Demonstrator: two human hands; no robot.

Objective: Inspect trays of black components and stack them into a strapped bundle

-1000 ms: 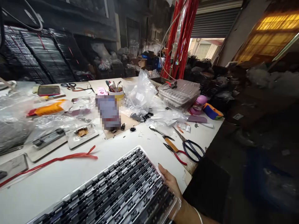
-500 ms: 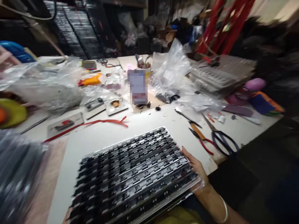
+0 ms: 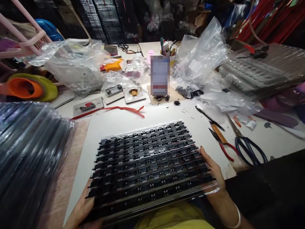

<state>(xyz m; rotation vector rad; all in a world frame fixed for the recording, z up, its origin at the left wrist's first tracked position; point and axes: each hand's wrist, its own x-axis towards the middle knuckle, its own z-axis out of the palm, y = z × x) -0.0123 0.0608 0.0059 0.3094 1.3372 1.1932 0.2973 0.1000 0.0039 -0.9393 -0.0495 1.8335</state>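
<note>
A clear plastic tray [image 3: 215,186] filled with rows of small black parts, perhaps connectors, is held level in front of me above the white table top. My left hand [image 3: 84,203] grips its left edge; the fingers are partly hidden beneath it. On the opposite edge my right hand [image 3: 215,176] is closed around the rim, thumb along the side, with a white bangle on the wrist. Beyond the tray's far edge lie red wires [image 3: 124,108] and a few small black parts [image 3: 176,102].
Stacked plastic trays [image 3: 30,152] stand at the left. Pliers [image 3: 221,141] and blue-handled scissors [image 3: 250,149] lie on the right. Farther back are clear plastic bags [image 3: 202,51], an upright blurred panel [image 3: 160,74], an orange tape roll [image 3: 25,87] and a cup of tools [image 3: 172,58].
My view has turned, so the table things sit farther right and higher in view on the left side. The tray appears more level, and my left hand now shows on its left edge.
</note>
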